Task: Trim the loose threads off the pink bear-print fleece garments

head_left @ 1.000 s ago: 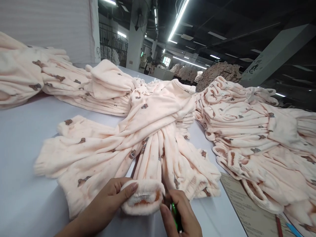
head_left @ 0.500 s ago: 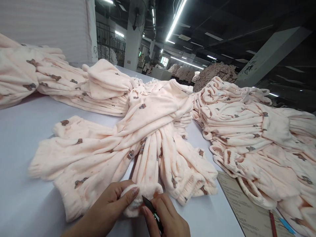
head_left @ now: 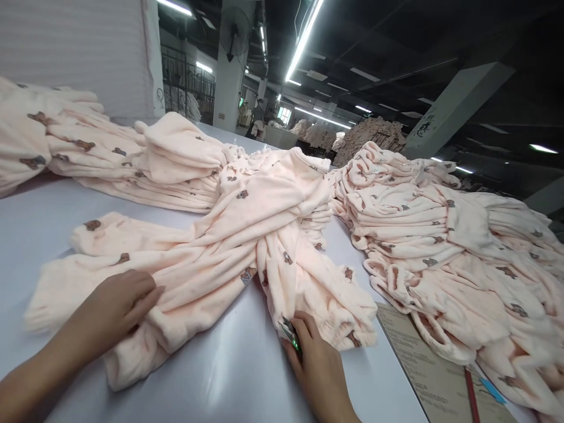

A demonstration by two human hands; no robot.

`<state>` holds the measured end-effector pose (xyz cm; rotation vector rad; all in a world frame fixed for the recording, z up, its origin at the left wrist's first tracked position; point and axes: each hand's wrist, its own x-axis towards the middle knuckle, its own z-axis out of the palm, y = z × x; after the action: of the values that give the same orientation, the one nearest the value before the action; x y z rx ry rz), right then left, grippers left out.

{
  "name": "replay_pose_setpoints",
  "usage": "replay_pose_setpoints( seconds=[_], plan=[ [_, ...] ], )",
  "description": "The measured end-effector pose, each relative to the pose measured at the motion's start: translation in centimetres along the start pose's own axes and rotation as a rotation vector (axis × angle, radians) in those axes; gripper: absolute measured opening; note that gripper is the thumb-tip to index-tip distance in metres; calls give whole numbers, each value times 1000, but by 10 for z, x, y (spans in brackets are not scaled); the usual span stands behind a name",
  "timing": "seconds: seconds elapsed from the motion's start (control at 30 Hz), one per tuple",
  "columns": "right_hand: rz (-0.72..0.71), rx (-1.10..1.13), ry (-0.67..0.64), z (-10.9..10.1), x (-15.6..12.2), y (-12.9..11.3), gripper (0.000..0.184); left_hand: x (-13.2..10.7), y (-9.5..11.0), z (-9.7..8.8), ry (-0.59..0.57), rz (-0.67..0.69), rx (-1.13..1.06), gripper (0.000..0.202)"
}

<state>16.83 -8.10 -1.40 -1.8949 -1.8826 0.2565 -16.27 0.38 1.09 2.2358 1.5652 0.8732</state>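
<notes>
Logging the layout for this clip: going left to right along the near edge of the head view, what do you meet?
Left hand resting on a spread pink fleece garment → right hand holding a small green-handled tool at the garment's cuffs → printed paper sheet → red pen → stacked pink garments.

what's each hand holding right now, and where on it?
Right hand grips small green-handled snips by the handle, tips at a cuff of the pink fleece garment. Left hand lies flat on a sleeve, gripping nothing.

Both hands [head_left: 115, 305] lowered, palms down
</notes>
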Motion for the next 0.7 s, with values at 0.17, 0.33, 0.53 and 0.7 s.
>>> replay_pose_setpoints(
  seconds=[0.17, 0.33, 0.53, 0.7],
  plan=[
    [146, 568, 24, -3, -8, -33, 32, -25, 57, 9, 2, 45, -151, 19],
    [491, 1447, -39, -4, -16, -68, 40, -36, 103, 47, -125, 118, -471, 52],
    [481, 1571, -110, 5, -20, -65, 36, -15, 108, 52, -282, -114, -834, 22],
    [425, 1267, 8, 6, -22, -61, 35, -28, 107, 53, -47, 54, -583, 47]
  ],
)
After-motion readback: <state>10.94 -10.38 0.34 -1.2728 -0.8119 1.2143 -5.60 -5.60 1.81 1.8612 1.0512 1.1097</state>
